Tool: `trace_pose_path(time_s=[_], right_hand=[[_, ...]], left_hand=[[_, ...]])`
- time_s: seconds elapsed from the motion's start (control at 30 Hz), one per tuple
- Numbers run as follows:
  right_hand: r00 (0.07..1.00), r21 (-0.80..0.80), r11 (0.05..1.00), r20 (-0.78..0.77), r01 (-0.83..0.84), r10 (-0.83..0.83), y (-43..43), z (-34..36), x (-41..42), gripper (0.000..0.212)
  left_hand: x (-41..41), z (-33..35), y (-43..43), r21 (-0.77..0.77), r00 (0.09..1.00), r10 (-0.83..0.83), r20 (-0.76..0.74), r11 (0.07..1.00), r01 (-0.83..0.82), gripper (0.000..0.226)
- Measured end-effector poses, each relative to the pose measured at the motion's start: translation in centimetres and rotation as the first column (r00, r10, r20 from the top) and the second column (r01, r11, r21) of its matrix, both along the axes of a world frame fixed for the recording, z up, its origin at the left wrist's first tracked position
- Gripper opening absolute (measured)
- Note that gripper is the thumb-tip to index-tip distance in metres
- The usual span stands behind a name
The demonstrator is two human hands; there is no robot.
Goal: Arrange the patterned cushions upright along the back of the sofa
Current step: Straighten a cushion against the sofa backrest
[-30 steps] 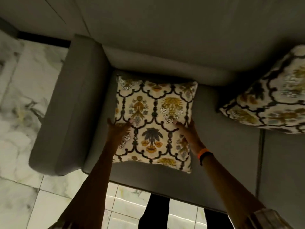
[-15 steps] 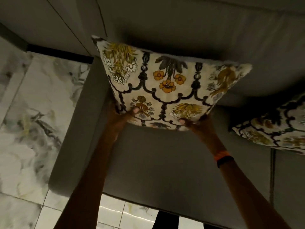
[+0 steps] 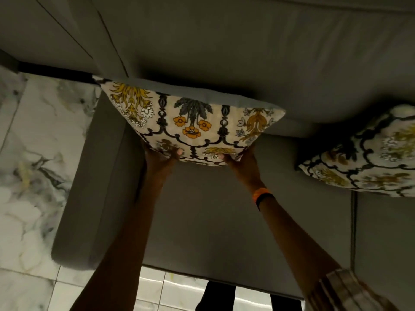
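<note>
A cream cushion (image 3: 190,124) with black scrollwork and yellow flowers stands nearly upright against the grey sofa back (image 3: 247,52), at the sofa's left end. My left hand (image 3: 160,160) grips its lower left edge and my right hand (image 3: 241,161) grips its lower right edge, thumbs on the front. A grey backing shows along its top edge. A second patterned cushion (image 3: 368,153) lies tilted on the seat at the right, partly cut off by the frame.
The grey seat (image 3: 213,216) spreads below the held cushion, with a seam to the right seat section (image 3: 353,221). The padded left armrest (image 3: 89,187) borders marble floor tiles (image 3: 29,176). My dark trouser legs (image 3: 215,297) stand at the sofa's front edge.
The cushion lay flat on the seat a second ago. Both hands lifted its near edge and tipped it up and back against the backrest.
</note>
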State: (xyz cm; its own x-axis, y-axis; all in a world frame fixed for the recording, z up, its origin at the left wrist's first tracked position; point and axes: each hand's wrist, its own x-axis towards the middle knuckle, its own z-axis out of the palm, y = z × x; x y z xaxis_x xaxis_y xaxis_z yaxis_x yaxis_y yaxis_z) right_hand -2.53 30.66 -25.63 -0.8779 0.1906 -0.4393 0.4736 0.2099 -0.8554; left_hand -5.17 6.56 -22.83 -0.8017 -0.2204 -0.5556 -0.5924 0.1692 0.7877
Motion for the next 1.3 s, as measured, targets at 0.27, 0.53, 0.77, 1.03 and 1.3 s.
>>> trace_pose_path(time_s=[0.27,0.53,0.77,1.03,1.3], right_hand=[[0.968,0.101,0.994,0.242,0.038,-0.062,10.9,-0.8,11.4,0.104],[0.834,0.306,0.815,0.104,0.491,-0.542,36.7,2.2,21.0,0.095],[0.94,0.161,0.932,-0.161,0.326,-0.301,53.3,4.7,16.8,0.123],[0.969,0.01,0.987,-0.189,0.161,-0.157,54.1,4.6,14.5,0.086],[0.958,0.084,0.965,-0.169,0.25,-0.233,52.7,2.6,15.0,0.091]], left_hand=[[9.6,-2.7,13.6,-0.113,0.904,-0.307,0.296,0.929,0.353,0.117],[11.9,-1.4,33.1,-0.031,0.806,-0.571,0.154,0.813,0.582,0.12],[6.8,1.1,44.6,0.044,0.851,-0.49,-0.187,0.862,0.506,0.114],[8.4,1.5,48.5,0.104,0.862,-0.416,-0.29,0.882,0.461,0.084],[7.5,0.3,47.6,-0.141,0.82,-0.46,-0.342,0.887,0.439,0.108]])
